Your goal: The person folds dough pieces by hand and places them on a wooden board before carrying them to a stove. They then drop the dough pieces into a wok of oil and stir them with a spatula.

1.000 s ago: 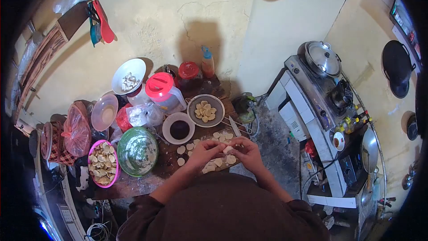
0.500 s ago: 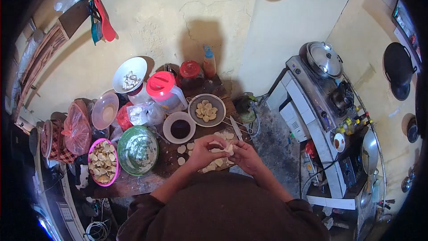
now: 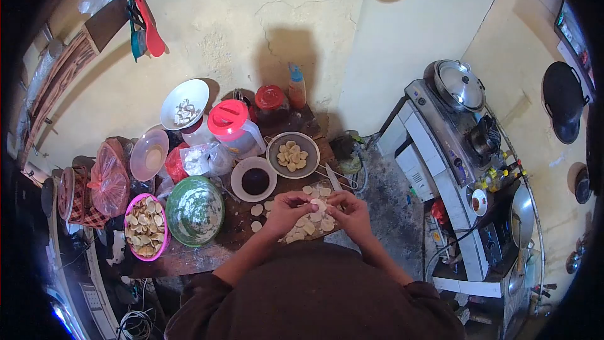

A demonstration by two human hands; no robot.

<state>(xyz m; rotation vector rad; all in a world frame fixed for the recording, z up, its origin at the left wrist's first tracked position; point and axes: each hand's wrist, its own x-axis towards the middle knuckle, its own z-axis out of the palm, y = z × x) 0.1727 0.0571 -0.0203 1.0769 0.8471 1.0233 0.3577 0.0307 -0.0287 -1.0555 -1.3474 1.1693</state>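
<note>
Over the front of the wooden table, my left hand [image 3: 288, 212] and my right hand [image 3: 350, 215] are close together, both pinching one small pale dough piece [image 3: 319, 205] between their fingertips. Flat dough rounds [image 3: 309, 228] lie on the table below and around the hands. Just behind them stand a white bowl of dark liquid [image 3: 254, 180] and a strainer [image 3: 292, 155] with several shaped dough pieces in it. The blade of a knife [image 3: 333, 177] shows behind my right hand.
A floured green basin [image 3: 195, 211] and a pink basket [image 3: 146, 226] full of shaped pieces stand at the left. Farther back are a red-lidded pitcher [image 3: 228, 122], a white bowl [image 3: 184, 104] and an orange bottle [image 3: 297, 87]. A stove [image 3: 440, 132] stands at the right.
The fingertips of both hands have shifted; the dough piece now shows flatter and more open between them. My right hand has turned slightly.
</note>
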